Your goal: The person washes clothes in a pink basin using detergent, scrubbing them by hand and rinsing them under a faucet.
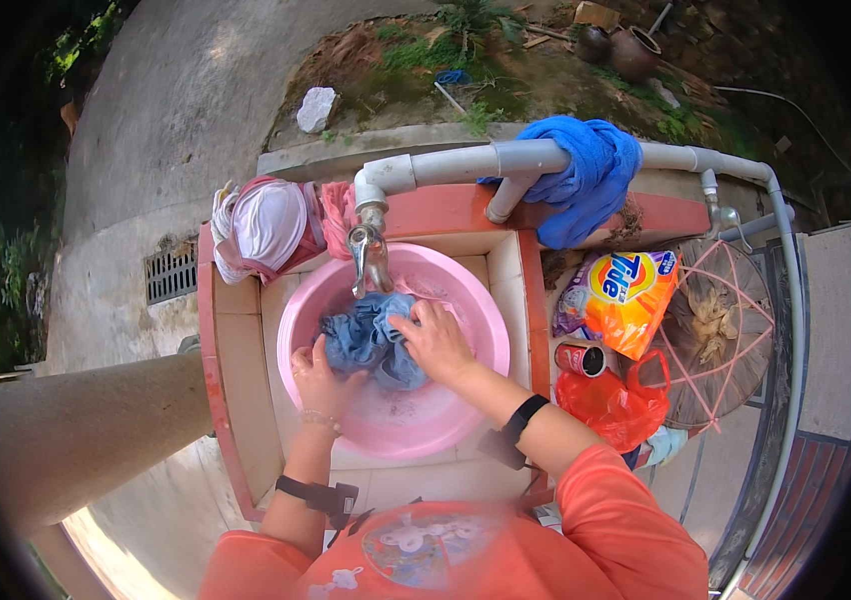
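Observation:
A wet blue denim-like garment (373, 330) lies bunched in soapy water inside a pink plastic basin (497, 345). My right hand (437, 341) is at the garment's right side, its thumb and fingers gripping the fabric. At its left edge, my left hand (324, 382) touches the cloth with thumb and fingers apart; whether it grips any fabric is unclear. Pinkish fabric (425, 289) shows in the suds behind my right hand. A metal faucet (369, 259) hangs over the basin's far rim, just beyond the garment. Foam hides the basin's bottom.
The basin stands in a tiled sink (242, 352) with red edges. Clothes including a white bra cup (269, 221) rest on its far-left corner. A blue towel (583, 172) wraps the grey pipe (455, 165). Rightward are a Tide bag (620, 296), a can (579, 358) and a red plastic bag (613, 405).

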`<state>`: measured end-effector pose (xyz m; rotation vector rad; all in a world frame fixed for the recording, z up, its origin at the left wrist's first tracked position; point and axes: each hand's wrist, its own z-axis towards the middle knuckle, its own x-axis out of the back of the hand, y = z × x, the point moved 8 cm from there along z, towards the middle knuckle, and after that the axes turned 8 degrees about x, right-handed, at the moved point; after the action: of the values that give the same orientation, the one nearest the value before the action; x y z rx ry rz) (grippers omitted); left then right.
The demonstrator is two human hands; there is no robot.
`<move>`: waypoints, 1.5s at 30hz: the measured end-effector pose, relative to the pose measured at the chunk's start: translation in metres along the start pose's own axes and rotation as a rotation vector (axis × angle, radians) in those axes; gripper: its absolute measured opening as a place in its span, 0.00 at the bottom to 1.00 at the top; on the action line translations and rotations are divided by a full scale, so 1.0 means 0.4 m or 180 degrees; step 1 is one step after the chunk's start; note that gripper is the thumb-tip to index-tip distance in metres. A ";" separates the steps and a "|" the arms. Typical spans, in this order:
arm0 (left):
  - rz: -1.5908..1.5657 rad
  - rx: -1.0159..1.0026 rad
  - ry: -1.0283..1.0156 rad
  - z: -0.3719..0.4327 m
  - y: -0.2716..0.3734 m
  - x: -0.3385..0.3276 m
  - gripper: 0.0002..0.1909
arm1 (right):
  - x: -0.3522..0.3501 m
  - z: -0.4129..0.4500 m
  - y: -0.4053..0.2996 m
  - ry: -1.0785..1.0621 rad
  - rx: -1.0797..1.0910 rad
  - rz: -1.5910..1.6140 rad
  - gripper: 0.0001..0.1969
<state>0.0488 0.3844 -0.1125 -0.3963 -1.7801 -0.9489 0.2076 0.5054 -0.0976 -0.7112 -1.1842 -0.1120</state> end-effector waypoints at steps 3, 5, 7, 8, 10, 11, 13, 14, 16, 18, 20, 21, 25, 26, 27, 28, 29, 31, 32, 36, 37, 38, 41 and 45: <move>0.1095 -0.0233 -0.1348 -0.022 0.113 -0.090 0.61 | -0.068 -0.043 0.033 -0.0249 -0.0149 -0.0308 0.31; 0.1227 -0.0171 -0.1793 -0.025 0.084 -0.173 0.62 | -0.115 -0.049 0.047 -0.0514 -0.0346 -0.0209 0.36; 0.1608 -0.0088 -0.1931 -0.006 0.064 -0.230 0.65 | -0.153 -0.038 0.070 -0.0900 -0.0694 -0.0084 0.34; 0.1791 -0.0246 -0.1818 0.007 0.039 -0.259 0.63 | -0.162 -0.023 0.071 -0.1011 -0.0741 0.0077 0.26; 0.1527 -0.0181 -0.2326 0.036 0.046 -0.284 0.62 | -0.171 -0.015 0.102 -0.0762 -0.0742 -0.0099 0.25; 0.1275 -0.0040 -0.2833 0.040 0.047 -0.296 0.62 | -0.167 -0.010 0.112 -0.0543 -0.0689 -0.0238 0.24; 0.0819 -0.0249 -0.2822 0.051 0.014 -0.290 0.64 | -0.117 0.018 0.068 -0.0447 -0.0710 0.0257 0.22; 0.0737 -0.0357 -0.2527 0.055 0.032 -0.256 0.66 | -0.052 0.029 0.041 -0.0182 -0.0596 0.0478 0.22; 0.0836 -0.0479 -0.1936 0.039 0.072 -0.197 0.72 | 0.079 0.050 -0.017 0.0221 -0.0435 0.0894 0.21; 0.0376 -0.1113 -0.1809 0.027 0.107 -0.184 0.62 | 0.194 0.058 -0.075 0.0451 -0.0291 0.1312 0.19; -0.0908 -0.1401 -0.1750 0.034 0.124 -0.175 0.48 | 0.302 0.059 -0.140 0.0540 -0.0056 0.1530 0.20; -0.1473 -0.1422 -0.1583 0.048 0.118 -0.181 0.40 | 0.349 0.058 -0.162 0.0558 0.0066 0.1590 0.20; -0.1814 -0.1267 -0.0672 0.077 0.262 -0.052 0.29 | 0.524 -0.012 -0.083 0.0782 -0.0326 0.1912 0.19; -0.1785 -0.1267 -0.0612 0.073 0.325 -0.024 0.27 | 0.573 -0.040 -0.053 0.1243 -0.0095 0.1747 0.18; -0.1732 -0.1223 -0.0514 0.067 0.380 0.023 0.24 | 0.607 -0.062 -0.020 0.1276 -0.0298 0.1915 0.18; -0.1566 -0.1525 -0.0529 0.054 0.448 0.059 0.20 | 0.632 -0.094 0.025 0.1445 -0.0513 0.2000 0.19; -0.1650 -0.1761 -0.0381 0.041 0.507 0.083 0.19 | 0.648 -0.128 0.074 0.1749 -0.0610 0.2346 0.19; -0.1439 -0.1816 -0.0389 0.020 0.617 0.096 0.20 | 0.661 -0.206 0.177 0.2184 -0.1129 0.3019 0.19; -0.1464 -0.1805 -0.0387 0.015 0.661 0.094 0.20 | 0.673 -0.235 0.212 0.2393 -0.1259 0.3294 0.20; -0.0743 -0.2021 -0.0720 0.000 0.765 -0.035 0.29 | 0.613 -0.357 0.409 0.2653 -0.2051 0.2680 0.21; -0.0620 -0.2129 -0.0729 -0.007 0.769 -0.085 0.33 | 0.572 -0.399 0.465 0.2584 -0.2369 0.2340 0.22; 0.0080 -0.2101 -0.0989 -0.010 0.754 -0.156 0.41 | 0.525 -0.434 0.508 0.2242 -0.2625 0.1620 0.25; 0.0081 -0.2055 -0.0788 -0.042 0.745 -0.183 0.49 | 0.442 -0.448 0.507 0.1662 -0.2454 0.0831 0.28; -0.0006 -0.2043 -0.0666 -0.039 0.705 -0.182 0.49 | 0.418 -0.327 0.324 0.1493 -0.1596 0.0037 0.29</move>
<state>0.2726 0.5630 -0.0581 -0.9240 -1.6203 -1.5213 0.4363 0.5798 -0.0343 -1.0608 -0.6996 -0.5506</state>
